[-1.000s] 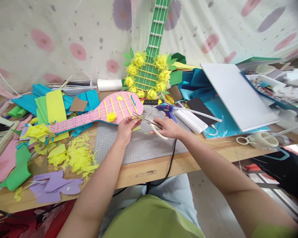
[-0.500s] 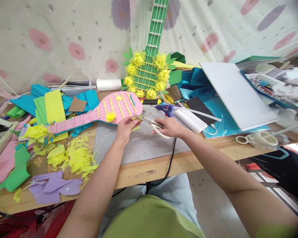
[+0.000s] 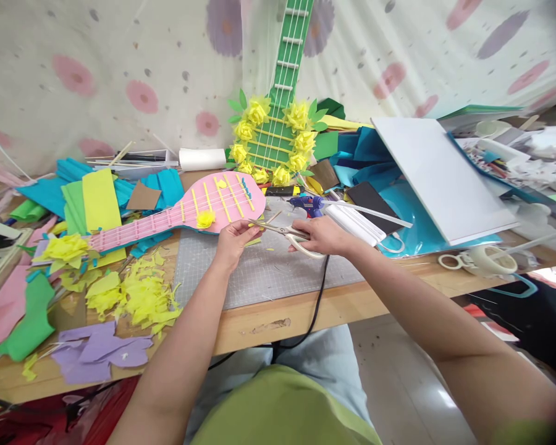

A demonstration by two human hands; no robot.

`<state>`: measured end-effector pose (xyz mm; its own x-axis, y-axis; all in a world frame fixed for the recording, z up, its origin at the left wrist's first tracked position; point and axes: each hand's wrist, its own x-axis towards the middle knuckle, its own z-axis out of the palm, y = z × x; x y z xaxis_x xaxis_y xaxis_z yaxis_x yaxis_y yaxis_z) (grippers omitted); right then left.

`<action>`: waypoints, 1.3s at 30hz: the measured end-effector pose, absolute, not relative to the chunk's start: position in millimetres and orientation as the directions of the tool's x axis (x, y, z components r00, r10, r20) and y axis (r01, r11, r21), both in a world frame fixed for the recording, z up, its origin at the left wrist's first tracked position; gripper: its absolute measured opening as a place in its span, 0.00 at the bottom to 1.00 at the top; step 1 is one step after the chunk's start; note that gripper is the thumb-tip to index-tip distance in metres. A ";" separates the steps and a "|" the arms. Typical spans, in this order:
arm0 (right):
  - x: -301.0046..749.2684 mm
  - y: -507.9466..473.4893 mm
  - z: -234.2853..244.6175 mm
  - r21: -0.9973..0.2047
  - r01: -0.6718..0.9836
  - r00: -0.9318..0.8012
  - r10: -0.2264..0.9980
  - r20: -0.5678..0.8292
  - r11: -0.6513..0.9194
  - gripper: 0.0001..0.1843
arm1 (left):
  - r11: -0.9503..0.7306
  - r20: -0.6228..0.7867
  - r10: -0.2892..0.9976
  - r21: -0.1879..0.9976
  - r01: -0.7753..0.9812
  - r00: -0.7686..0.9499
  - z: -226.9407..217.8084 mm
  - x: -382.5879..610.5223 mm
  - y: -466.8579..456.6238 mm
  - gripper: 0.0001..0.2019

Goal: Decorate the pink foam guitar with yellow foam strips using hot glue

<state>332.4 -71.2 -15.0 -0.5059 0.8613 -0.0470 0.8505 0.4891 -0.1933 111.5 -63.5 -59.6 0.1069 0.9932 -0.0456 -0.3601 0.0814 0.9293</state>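
My right hand (image 3: 327, 235) is closed around the white handles of a pair of scissors (image 3: 301, 243), whose blades point left at my left hand's fingertips. The fingers of my left hand (image 3: 234, 242) pinch a small piece of yellow paper (image 3: 254, 240), mostly hidden by the fingers and the blades. Both hands are above a grey cutting mat (image 3: 241, 287). Just behind my left hand lies a pink paper guitar (image 3: 236, 201) with yellow strips, strings and a yellow paper flower (image 3: 206, 219) on its body.
A green paper guitar (image 3: 285, 99) ringed with yellow flowers leans at the back. Yellow scraps (image 3: 148, 290) and purple paper (image 3: 104, 352) lie on the left. A blue glue gun (image 3: 308, 204), a white power strip (image 3: 354, 224), a white board (image 3: 445, 179) and a tape roll (image 3: 495, 261) are on the right.
My right hand and the scissor handles have shifted slightly right, with the handle angle changed a little. The blades stay by my left fingertips, and my left hand has hardly moved.
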 end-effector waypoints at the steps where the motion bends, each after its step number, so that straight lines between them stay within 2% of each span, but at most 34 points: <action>1: 333.0 -71.1 -14.5 -0.187 0.852 -0.506 0.861 -0.050 0.490 0.26 | 0.082 -0.047 0.993 0.933 -0.349 0.108 -59.9 111.1 -63.5 0.16; 8: 339.5 -68.5 -17.5 -0.162 0.860 -0.496 0.868 -0.036 0.484 0.26 | 0.070 -0.041 0.994 0.953 -0.294 0.105 -58.6 110.6 -64.9 0.15; 16: 337.7 -73.6 -28.1 -0.200 0.900 -0.402 0.914 -0.044 0.386 0.25 | 0.187 -0.181 0.982 0.923 -0.336 0.048 -57.5 110.7 -64.5 0.15; 20: 337.7 -71.3 -37.1 -0.122 0.933 -0.346 0.938 -0.033 0.340 0.25 | 0.185 -0.208 0.978 0.912 -0.367 -0.023 -55.1 107.7 -64.2 0.15; 24: 337.1 -68.8 -47.5 -0.042 0.905 -0.424 0.905 -0.018 0.423 0.21 | 0.110 -0.172 0.976 0.917 -0.384 -0.131 -51.3 104.2 -63.6 0.14; 29: 330.2 -66.4 -51.5 -0.080 0.855 -0.516 0.855 -0.046 0.512 0.15 | 0.075 -0.154 0.972 0.918 -0.389 -0.179 -52.7 105.6 -63.0 0.15; 32: 325.2 -64.5 -42.7 -0.139 0.850 -0.520 0.851 -0.071 0.508 0.19 | 0.094 -0.164 0.972 0.925 -0.367 -0.165 -56.2 111.2 -64.9 0.16; 34: 319.6 -62.7 -35.1 -0.222 0.852 -0.495 0.868 -0.042 0.475 0.18 | 0.106 -0.167 0.975 0.929 -0.353 -0.146 -57.6 115.4 -66.8 0.16; 35: 315.4 -61.5 -32.0 -0.292 0.847 -0.466 0.885 -0.007 0.444 0.17 | 0.111 -0.169 0.976 0.930 -0.351 -0.140 -57.7 117.1 -67.6 0.16; 37: 302.9 -57.9 -29.1 -0.508 0.780 -0.381 0.921 0.079 0.366 0.15 | 0.122 -0.182 0.974 0.923 -0.364 -0.136 -57.0 118.9 -68.7 0.15; 39: 285.7 -52.7 -30.9 -0.771 0.570 -0.303 0.945 0.124 0.284 0.14 | 0.138 -0.210 0.967 0.908 -0.395 -0.144 -55.4 117.8 -68.3 0.15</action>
<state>285.7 -52.7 -30.9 -0.3029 0.9449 0.1239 0.5695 0.2837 -0.7715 117.8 -68.3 -55.4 -0.1442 0.9670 -0.2098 -0.3952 0.1381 0.9082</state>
